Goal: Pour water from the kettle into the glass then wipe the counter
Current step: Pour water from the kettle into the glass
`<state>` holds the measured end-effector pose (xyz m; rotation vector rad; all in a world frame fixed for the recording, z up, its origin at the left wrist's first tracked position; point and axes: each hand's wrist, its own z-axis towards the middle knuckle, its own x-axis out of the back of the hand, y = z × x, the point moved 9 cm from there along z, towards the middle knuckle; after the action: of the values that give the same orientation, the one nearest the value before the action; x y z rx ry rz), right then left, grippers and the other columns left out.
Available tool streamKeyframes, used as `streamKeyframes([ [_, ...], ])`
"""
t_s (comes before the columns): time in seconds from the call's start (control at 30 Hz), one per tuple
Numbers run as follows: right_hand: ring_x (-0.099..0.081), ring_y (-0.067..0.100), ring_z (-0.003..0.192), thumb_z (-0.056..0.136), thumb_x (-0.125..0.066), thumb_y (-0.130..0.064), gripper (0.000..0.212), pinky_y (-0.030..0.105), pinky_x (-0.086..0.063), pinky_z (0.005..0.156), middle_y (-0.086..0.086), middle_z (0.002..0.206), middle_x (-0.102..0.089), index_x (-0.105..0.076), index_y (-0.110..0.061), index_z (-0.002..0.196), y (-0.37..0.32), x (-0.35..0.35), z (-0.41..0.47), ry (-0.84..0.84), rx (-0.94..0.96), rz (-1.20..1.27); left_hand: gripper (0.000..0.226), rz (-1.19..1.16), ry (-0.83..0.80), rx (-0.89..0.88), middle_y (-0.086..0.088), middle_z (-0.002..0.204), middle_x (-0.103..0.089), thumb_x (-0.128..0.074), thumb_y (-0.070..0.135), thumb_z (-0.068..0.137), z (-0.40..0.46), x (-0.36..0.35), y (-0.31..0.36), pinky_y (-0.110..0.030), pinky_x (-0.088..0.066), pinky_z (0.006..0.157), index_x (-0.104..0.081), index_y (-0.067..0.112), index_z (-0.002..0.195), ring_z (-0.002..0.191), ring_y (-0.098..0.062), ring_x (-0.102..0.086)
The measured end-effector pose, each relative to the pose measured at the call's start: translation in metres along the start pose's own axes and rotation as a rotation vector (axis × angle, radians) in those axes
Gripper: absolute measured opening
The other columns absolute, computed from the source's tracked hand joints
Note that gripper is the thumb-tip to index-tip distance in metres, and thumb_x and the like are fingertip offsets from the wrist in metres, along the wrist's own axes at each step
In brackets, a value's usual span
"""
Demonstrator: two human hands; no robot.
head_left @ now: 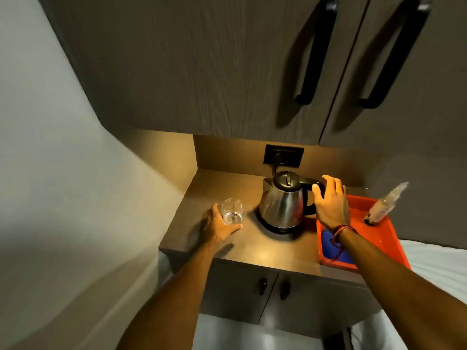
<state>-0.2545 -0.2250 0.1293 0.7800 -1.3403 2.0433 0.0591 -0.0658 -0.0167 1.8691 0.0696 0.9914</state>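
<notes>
A steel kettle (281, 203) with a black lid and handle stands upright on its base at the middle of the brown counter (262, 253). My right hand (331, 203) is at its handle with the fingers spread, touching but not closed around it. To the left stands a clear glass (232, 212) holding a little water. My left hand (218, 224) is cupped loosely beside the glass, thumb to its left and fingers in front of its base. A blue cloth (328, 245) lies in the near end of a red tray (386, 233) on the right.
A clear bottle (384, 205) leans in the far end of the tray. A black wall socket (283, 155) with the kettle's plug sits behind the kettle. Overhead cabinets with black handles (316, 51) hang above. A wall closes the left side, and cabinet doors lie below the counter.
</notes>
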Motion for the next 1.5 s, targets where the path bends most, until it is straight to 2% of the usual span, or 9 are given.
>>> streamKeyframes([
  [0.2,-0.059,0.036,0.082,0.099,-0.047,-0.033,0.040,0.037,-0.036,0.070,0.016,0.077,-0.062,-0.063,-0.007,0.074,0.030,-0.036,0.039,-0.061,-0.327,0.338,0.101,-0.312,0.008,0.086,-0.012,0.141,-0.055,-0.093,0.006,0.060,0.009,-0.024,0.009,-0.020,-0.051,0.079,-0.040,0.012,0.147,0.129,-0.032,-0.056],
  [0.33,-0.054,0.027,0.060,0.082,-0.054,-0.044,0.050,0.047,-0.048,0.063,0.027,0.061,-0.056,-0.066,-0.001,0.060,0.046,-0.041,0.047,0.068,-0.426,0.397,0.089,-0.344,0.097,0.067,-0.014,0.134,-0.062,-0.094,0.005,0.058,0.014,-0.028,0.011,-0.029,-0.052,0.090,-0.051,0.008,0.137,0.125,-0.032,-0.059],
  [0.57,-0.033,0.023,0.048,0.080,-0.054,-0.033,0.050,0.040,-0.028,0.050,0.007,0.055,-0.020,-0.031,-0.010,0.042,-0.025,-0.032,0.062,0.097,-0.119,0.173,0.085,-0.309,0.112,-0.033,-0.010,0.131,-0.064,-0.094,0.011,0.059,0.026,-0.012,0.017,-0.027,-0.051,0.091,-0.055,0.010,0.135,0.122,-0.028,-0.060],
  [0.73,-0.036,0.019,0.042,0.083,-0.061,-0.031,0.050,0.033,-0.029,0.048,0.004,0.039,-0.026,-0.040,-0.007,0.045,-0.098,-0.048,0.065,0.004,0.066,-0.059,0.086,-0.122,0.202,-0.114,-0.003,0.129,-0.065,-0.094,0.029,0.056,0.031,0.023,0.015,-0.041,-0.057,0.095,-0.056,0.025,0.134,0.120,-0.025,-0.061],
  [0.87,-0.054,0.027,0.045,0.083,-0.055,-0.038,0.045,0.030,-0.044,0.047,0.004,0.043,-0.049,-0.059,-0.008,0.050,-0.150,-0.074,0.054,-0.071,0.275,-0.252,0.077,-0.004,0.186,-0.182,-0.001,0.132,-0.064,-0.090,0.030,0.066,0.025,0.045,0.016,-0.037,-0.056,0.096,-0.056,0.027,0.135,0.123,-0.024,-0.059],
  [0.97,-0.055,0.032,0.047,0.084,-0.056,-0.040,0.044,0.027,-0.039,0.049,0.010,0.050,-0.059,-0.063,-0.008,0.054,-0.183,-0.089,0.040,-0.100,0.412,-0.395,0.072,0.003,0.121,-0.210,0.000,0.130,-0.064,-0.087,0.032,0.069,0.022,0.049,0.013,-0.032,-0.052,0.097,-0.055,0.028,0.133,0.121,-0.021,-0.059],
  [1.27,-0.039,0.018,0.037,0.088,-0.048,-0.040,0.048,0.020,-0.023,0.046,-0.003,0.044,-0.046,-0.056,-0.012,0.050,-0.240,-0.104,0.005,-0.116,0.637,-0.520,0.064,0.028,0.120,-0.299,0.007,0.109,-0.067,-0.082,0.037,0.063,0.010,0.062,0.006,-0.005,-0.037,0.075,-0.058,0.032,0.122,0.100,-0.012,-0.062],
  [1.4,-0.034,0.017,0.034,0.086,-0.051,-0.039,0.047,0.017,-0.017,0.045,-0.003,0.041,-0.044,-0.057,-0.013,0.048,-0.254,-0.109,-0.009,-0.079,0.727,-0.567,0.064,0.020,0.124,-0.305,0.007,0.107,-0.066,-0.082,0.036,0.059,0.006,0.067,0.001,-0.021,-0.054,0.077,-0.058,0.033,0.119,0.098,-0.013,-0.062],
  [1.5,-0.032,0.016,0.033,0.083,-0.054,-0.039,0.044,0.016,-0.015,0.045,-0.005,0.040,-0.040,-0.057,-0.015,0.047,-0.263,-0.107,-0.018,-0.047,0.792,-0.566,0.064,0.041,0.124,-0.308,0.007,0.109,-0.066,-0.081,0.036,0.058,-0.002,0.073,0.001,-0.014,-0.048,0.071,-0.060,0.032,0.118,0.098,-0.012,-0.062],
])
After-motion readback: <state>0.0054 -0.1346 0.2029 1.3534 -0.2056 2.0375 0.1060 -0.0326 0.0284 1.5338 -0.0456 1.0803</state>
